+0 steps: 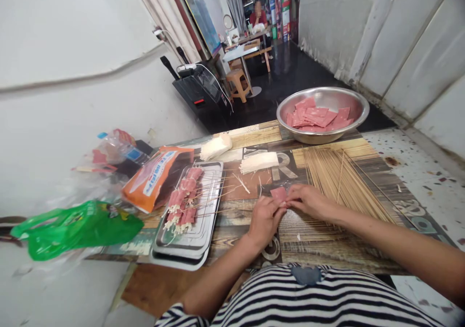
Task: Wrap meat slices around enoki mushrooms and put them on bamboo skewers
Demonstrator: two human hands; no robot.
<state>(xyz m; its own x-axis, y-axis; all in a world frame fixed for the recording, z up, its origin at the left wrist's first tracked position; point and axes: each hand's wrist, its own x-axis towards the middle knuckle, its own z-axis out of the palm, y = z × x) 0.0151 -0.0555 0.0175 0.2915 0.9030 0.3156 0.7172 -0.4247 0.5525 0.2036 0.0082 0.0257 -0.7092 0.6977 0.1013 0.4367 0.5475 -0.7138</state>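
A thin pink meat slice [279, 193] lies on the patterned wooden table, just beyond my fingertips. My left hand [266, 219] pinches its near edge from the left. Fingers bent, my right hand [308, 202] meets it there from the right; the fingers hide what lies between them. Two bundles of enoki mushrooms, a nearer one [258, 162] and a farther one [216, 147], rest beyond my hands, with loose strands [242, 183] nearby. On a metal tray [208, 235] at left are several skewered meat-and-mushroom rolls [184, 196]. Many bamboo skewers [337, 177] are spread right of my hands.
A steel bowl [322, 137] of pink meat slices stands at the table's far right. Along the left are an orange package [154, 177], a green plastic bag [80, 227] and a plastic bottle [131, 153]. Far back, a person [257, 22] sits near a table; a stool [239, 84] stands closer.
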